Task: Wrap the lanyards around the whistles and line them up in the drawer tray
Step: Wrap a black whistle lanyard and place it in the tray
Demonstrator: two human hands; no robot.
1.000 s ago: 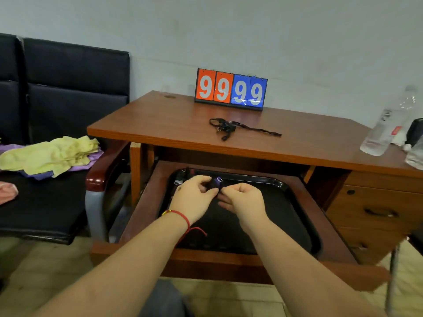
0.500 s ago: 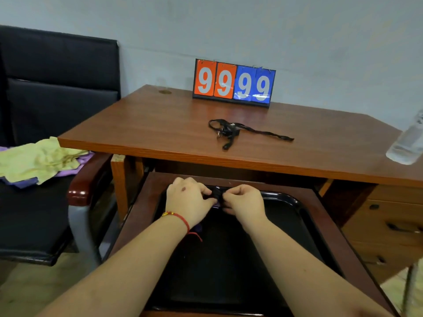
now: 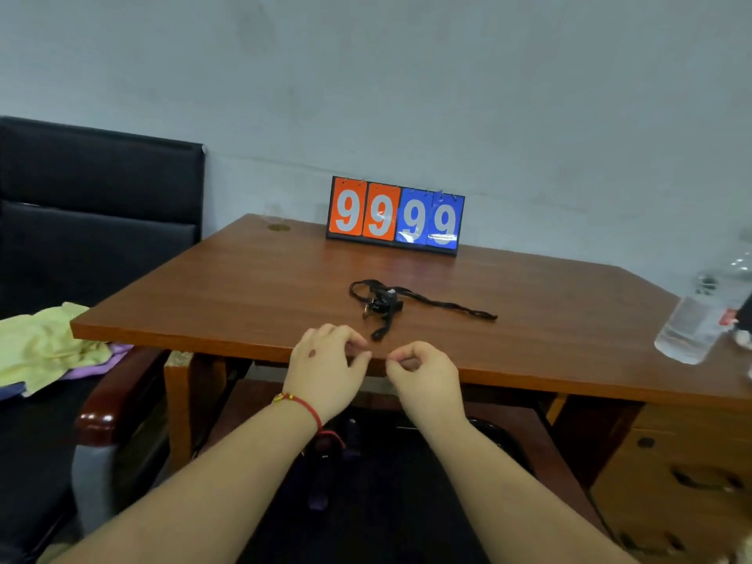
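A black whistle (image 3: 386, 302) lies on the wooden desk (image 3: 244, 287) with its black lanyard (image 3: 447, 308) spread loose to the right. My left hand (image 3: 325, 372) and my right hand (image 3: 423, 380) hover side by side at the desk's front edge, just short of that whistle. Both hold nothing, and their fingers are loosely curled. Below them the black tray (image 3: 407, 506) sits in the open drawer (image 3: 565, 466). A blurred purple whistle (image 3: 319, 492) lies in the tray under my left wrist, partly hidden by my arm.
A flip scoreboard (image 3: 394, 215) reading 9999 stands at the back of the desk. A plastic water bottle (image 3: 700, 319) lies at the desk's right. A black chair (image 3: 97, 221) with yellow cloth (image 3: 44, 348) stands to the left. Desk drawers (image 3: 671, 482) are at the right.
Both hands let go of the whistle they held over the tray and rose to the desk's front edge. The view tilted upward, so the tray dropped low in the frame.
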